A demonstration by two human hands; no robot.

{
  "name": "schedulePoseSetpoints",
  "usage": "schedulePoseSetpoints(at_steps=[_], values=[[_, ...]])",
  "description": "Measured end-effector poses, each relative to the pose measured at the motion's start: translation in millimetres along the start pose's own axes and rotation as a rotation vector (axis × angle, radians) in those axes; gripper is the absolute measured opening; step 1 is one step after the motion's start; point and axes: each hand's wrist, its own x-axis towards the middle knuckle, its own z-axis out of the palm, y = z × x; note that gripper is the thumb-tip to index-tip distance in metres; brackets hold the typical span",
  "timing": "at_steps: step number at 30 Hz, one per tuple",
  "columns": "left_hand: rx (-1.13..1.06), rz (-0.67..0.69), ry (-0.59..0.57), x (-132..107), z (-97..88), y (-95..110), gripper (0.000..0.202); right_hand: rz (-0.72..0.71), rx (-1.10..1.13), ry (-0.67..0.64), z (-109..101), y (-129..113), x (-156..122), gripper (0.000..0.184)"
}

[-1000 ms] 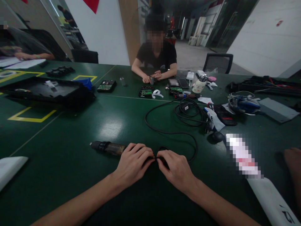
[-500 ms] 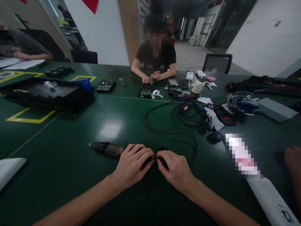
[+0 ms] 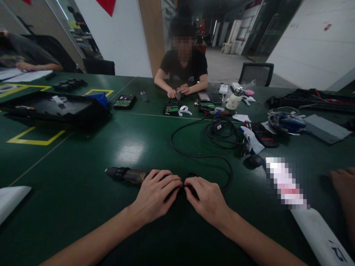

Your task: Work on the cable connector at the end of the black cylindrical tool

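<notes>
An electric screwdriver [image 3: 131,175] lies on the green table with its tip pointing left. My left hand [image 3: 159,190] is closed round its rear part, which the fingers mostly hide. Close against it, my right hand [image 3: 206,195] pinches the end of a black cable [image 3: 210,157] at the screwdriver's tail. The fingertips of both hands almost meet there, and the joint between cable and screwdriver is too small and covered to make out. From my right hand the cable loops back to a coil farther up the table.
A black tray [image 3: 55,111] stands at left. Opposite, a person [image 3: 183,66] handles a small cylinder near circuit-board units [image 3: 172,108]. A flowered bottle [image 3: 235,99], a tool pouch [image 3: 263,135] and a white-handled object [image 3: 318,232] lie rightward. Another person's hand [image 3: 344,184] rests at the right edge.
My hands stay almost still, with the fingertips at the screwdriver's tail slightly closer together. The other person's hand at the right edge has moved a little further into view.
</notes>
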Motion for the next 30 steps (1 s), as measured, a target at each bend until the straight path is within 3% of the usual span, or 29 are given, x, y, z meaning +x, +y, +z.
schedulePoseSetpoints(at_steps=[4, 10, 17, 22, 30], values=[[0.025, -0.037, 0.015, 1.1, 1.6, -0.3, 0.010, 0.003, 0.002, -0.011, -0.9, -0.3, 0.4, 0.014], [0.026, 0.013, -0.001, 1.4, -0.1, -1.5, 0.024, -0.003, 0.000, 0.003, -1.6, -1.1, 0.7, 0.013], [0.057, -0.018, 0.033, 1.2, 3.1, -1.8, 0.013, 0.005, -0.017, -0.003, 0.1, -0.4, 0.3, 0.013], [0.013, 0.010, 0.033, 1.5, 0.7, -1.1, 0.022, 0.006, -0.009, 0.000, 1.2, -0.1, 0.0, 0.013], [0.011, -0.044, 0.038, 1.5, 3.1, -0.7, 0.012, -0.001, -0.020, 0.005, -0.8, -0.5, 0.7, 0.013]])
